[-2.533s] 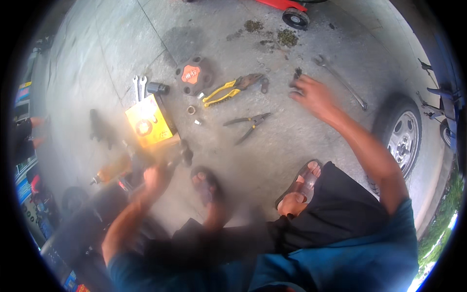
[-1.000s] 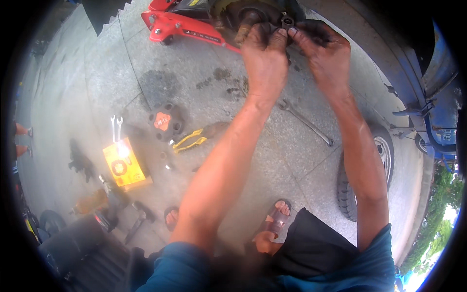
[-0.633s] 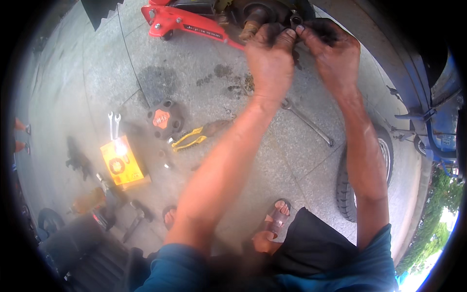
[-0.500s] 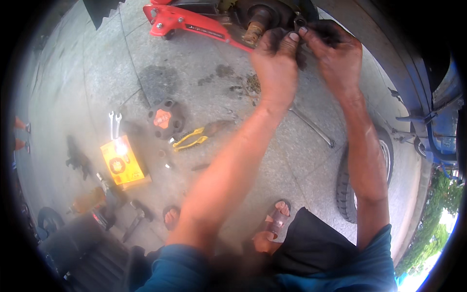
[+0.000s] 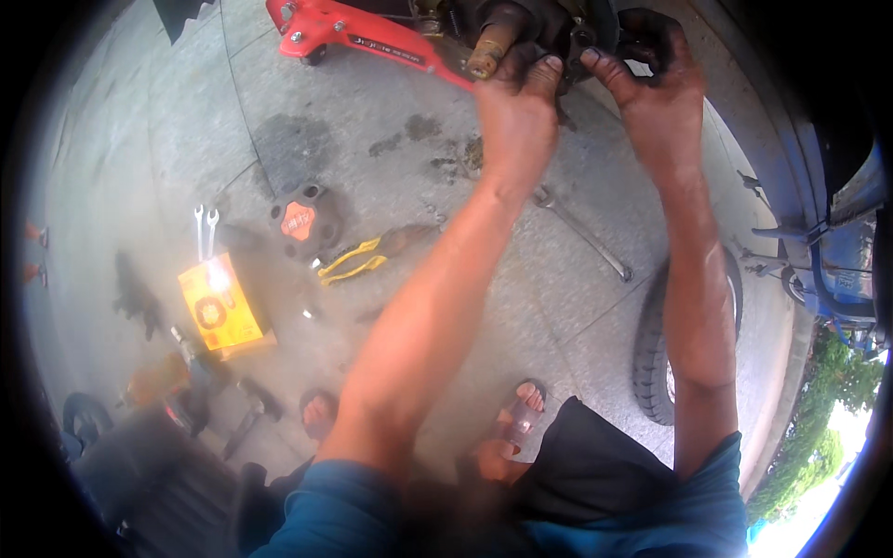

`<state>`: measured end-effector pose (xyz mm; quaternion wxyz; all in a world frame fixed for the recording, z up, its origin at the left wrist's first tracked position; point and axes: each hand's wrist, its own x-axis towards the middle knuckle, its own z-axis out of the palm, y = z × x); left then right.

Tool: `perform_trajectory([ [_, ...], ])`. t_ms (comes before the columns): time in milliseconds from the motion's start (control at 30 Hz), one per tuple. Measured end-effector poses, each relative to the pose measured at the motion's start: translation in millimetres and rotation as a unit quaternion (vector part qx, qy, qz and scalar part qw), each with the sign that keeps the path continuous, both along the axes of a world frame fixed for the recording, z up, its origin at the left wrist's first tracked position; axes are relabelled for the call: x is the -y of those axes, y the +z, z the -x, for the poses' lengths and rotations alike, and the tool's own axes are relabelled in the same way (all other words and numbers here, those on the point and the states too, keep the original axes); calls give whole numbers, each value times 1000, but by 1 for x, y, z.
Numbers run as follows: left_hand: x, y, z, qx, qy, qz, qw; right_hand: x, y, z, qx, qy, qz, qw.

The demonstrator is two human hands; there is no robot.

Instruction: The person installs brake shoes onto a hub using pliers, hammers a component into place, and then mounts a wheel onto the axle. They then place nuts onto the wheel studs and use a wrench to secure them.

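A dark, greasy wheel brake assembly (image 5: 544, 23) shows at the top, with a rusty axle stub (image 5: 493, 48) jutting from it. My left hand (image 5: 518, 116) is closed at its lower edge, thumb against the bent fingers. Whatever it pinches is hidden. On the right side of the assembly, my right hand (image 5: 662, 98) curls its blackened fingers around, its thumb pressed to the dark metal. A small round metal piece (image 5: 583, 35) sits just above that thumb. Both hands are smeared with grease.
A red floor jack (image 5: 372, 42) reaches under the assembly. On the paving lie a long wrench (image 5: 591, 240), yellow-handled pliers (image 5: 352, 262), a black hub cap (image 5: 307, 221), a yellow box (image 5: 223, 305) with two spanners (image 5: 205, 231), and a hammer (image 5: 249, 414). A tyre (image 5: 654, 358) lies at right.
My right hand has shifted slightly right, its fingers more spread around the part and its thumb lower. My left hand has moved slightly left. The whole view has shifted a little.
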<state>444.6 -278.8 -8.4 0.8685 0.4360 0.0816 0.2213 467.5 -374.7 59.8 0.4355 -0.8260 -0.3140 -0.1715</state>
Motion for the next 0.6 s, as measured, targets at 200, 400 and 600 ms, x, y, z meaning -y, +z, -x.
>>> perform_trajectory([
  [200, 11, -47, 69, -13, 26, -336, 941, -1, -11, -2, -44, -79, -60, 994],
  [400, -14, -143, 234, -98, -203, -554, 801, 19, -70, 36, -120, -190, -55, 973],
  [600, -72, -157, 279, -123, -208, -685, 687, 5, -182, 74, -229, 103, 344, 905],
])
